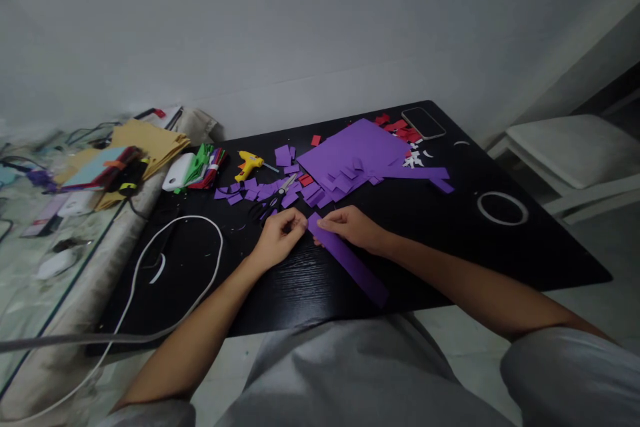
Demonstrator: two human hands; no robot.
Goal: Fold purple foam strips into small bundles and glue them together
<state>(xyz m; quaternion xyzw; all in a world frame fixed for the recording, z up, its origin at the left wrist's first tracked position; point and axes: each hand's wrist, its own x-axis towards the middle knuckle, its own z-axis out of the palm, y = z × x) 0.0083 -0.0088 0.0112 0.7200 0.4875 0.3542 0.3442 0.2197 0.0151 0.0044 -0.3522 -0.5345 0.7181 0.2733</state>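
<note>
A long purple strip [350,260] of paper or foam sheet slants over the near part of the black table, its lower end toward my lap. My right hand [353,228] pinches it near its upper end, thumb on top. At that end's left corner, my left hand [280,237] is closed, its thumb and fingertips together on the strip's edge. Just beyond my left hand lie black-handled scissors [274,201], blades pointing away. Small purple cut pieces [257,191] are scattered around them. A large purple sheet [360,143] lies farther back, with more pieces on it.
A yellow glue gun [249,164] lies at the back left, near bundled coloured strips [205,167]. Red scraps [399,127], a phone [423,123] and a white ring [502,208] are to the right. A white cable [220,250] loops across the table's left side. A white chair [575,150] stands at right.
</note>
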